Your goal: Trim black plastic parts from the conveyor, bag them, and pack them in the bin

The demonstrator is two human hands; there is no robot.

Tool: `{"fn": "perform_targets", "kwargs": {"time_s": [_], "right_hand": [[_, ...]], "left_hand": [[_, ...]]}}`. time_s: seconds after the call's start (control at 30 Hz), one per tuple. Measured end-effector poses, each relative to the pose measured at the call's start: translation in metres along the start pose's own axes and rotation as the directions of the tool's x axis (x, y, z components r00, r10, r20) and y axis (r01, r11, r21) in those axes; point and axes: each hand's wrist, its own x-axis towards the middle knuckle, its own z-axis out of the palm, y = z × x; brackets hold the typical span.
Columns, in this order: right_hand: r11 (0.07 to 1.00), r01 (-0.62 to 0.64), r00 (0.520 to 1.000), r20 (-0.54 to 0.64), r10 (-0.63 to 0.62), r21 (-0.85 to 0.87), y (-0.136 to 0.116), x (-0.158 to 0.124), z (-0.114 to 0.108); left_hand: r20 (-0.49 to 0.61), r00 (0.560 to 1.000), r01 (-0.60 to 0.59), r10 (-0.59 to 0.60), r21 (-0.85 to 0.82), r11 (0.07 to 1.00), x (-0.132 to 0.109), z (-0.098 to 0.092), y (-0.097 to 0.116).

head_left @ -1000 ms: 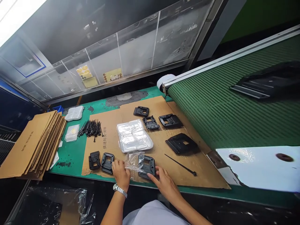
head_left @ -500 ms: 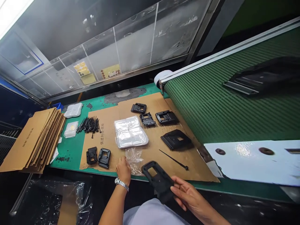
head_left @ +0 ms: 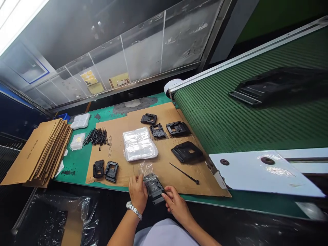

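At left, a thick stack of flat brown cardboard (head_left: 38, 150), its ragged edges fanned, stands beside the smooth green tabletop (head_left: 80, 164). A bristly heap of thin black cable ties (head_left: 96, 136) lies next, with two blocky, windowed plastic parts (head_left: 110, 176) near the front edge. The left hand (head_left: 137, 193) rests its curled fingers against a crinkled clear bag (head_left: 146, 168); whether the fingertips pinch the film I cannot tell. The ribbed black plate (head_left: 154, 188) sits tilted between both hands, film over its upper end, lower end reaching past the table's front edge. The right hand (head_left: 176, 205) pinches its right edge between thumb and fingers. Behind, a glossy stack of bags (head_left: 140, 147) sits just beyond the film, so depth there is short; rightward, a wider stretch of cardboard sheet (head_left: 166, 177) separates the plate from a single slim tie (head_left: 184, 173). Farther right slopes the ridged green belt (head_left: 205, 112), bordered by a shiny white panel (head_left: 243, 171).
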Motion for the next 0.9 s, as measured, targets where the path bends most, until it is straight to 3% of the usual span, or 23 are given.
{"fn": "perform_targets", "kwargs": {"time_s": [0.2, 0.33, 0.43, 0.5, 0.57, 0.67, 0.73, 0.8, 0.87, 0.9], "right_hand": [[0.938, 0.311, 0.950, 0.061, -0.305, -0.151, -0.022, -0.001, -0.004], [0.978, 0.180, 0.982, 0.041, -0.185, 0.101, -0.038, -0.001, -0.009], [0.951, 0.027, 0.998, 0.052, -0.045, 0.307, -0.049, -0.006, -0.009], [0.946, 0.012, 0.999, 0.046, -0.029, 0.323, -0.054, -0.011, -0.007], [0.967, 0.100, 0.995, -0.006, -0.101, 0.234, -0.057, -0.016, -0.006], [0.979, 0.199, 0.980, -0.006, -0.199, 0.052, -0.060, -0.020, -0.007], [0.987, 0.150, 0.985, 0.081, -0.154, 0.049, -0.061, -0.019, -0.011], [0.990, 0.055, 0.978, 0.192, -0.079, 0.127, -0.062, -0.019, -0.014], [0.980, -0.018, 0.963, 0.269, -0.037, 0.198, -0.064, -0.018, -0.016], [0.975, -0.032, 0.960, 0.278, -0.031, 0.219, -0.065, -0.019, -0.015]], "left_hand": [[0.090, 0.952, -0.299, 0.294, 0.048, 0.953, 0.016, -0.013, 0.022], [0.127, 0.899, -0.426, 0.420, 0.026, 0.904, 0.003, -0.035, 0.035], [0.123, 0.895, -0.436, 0.429, 0.032, 0.899, -0.007, -0.054, 0.053], [0.121, 0.893, -0.439, 0.433, 0.020, 0.898, -0.010, -0.061, 0.066], [0.116, 0.872, -0.478, 0.475, -0.005, 0.878, -0.010, -0.065, 0.078], [0.126, 0.789, -0.597, 0.601, -0.070, 0.799, -0.013, -0.068, 0.085], [0.182, 0.715, -0.663, 0.675, -0.133, 0.737, -0.020, -0.072, 0.083], [0.239, 0.669, -0.676, 0.703, -0.197, 0.710, -0.034, -0.077, 0.078], [0.233, 0.684, -0.633, 0.691, -0.280, 0.721, -0.053, -0.082, 0.072], [0.179, 0.743, -0.570, 0.644, -0.333, 0.751, -0.062, -0.083, 0.069]]}}
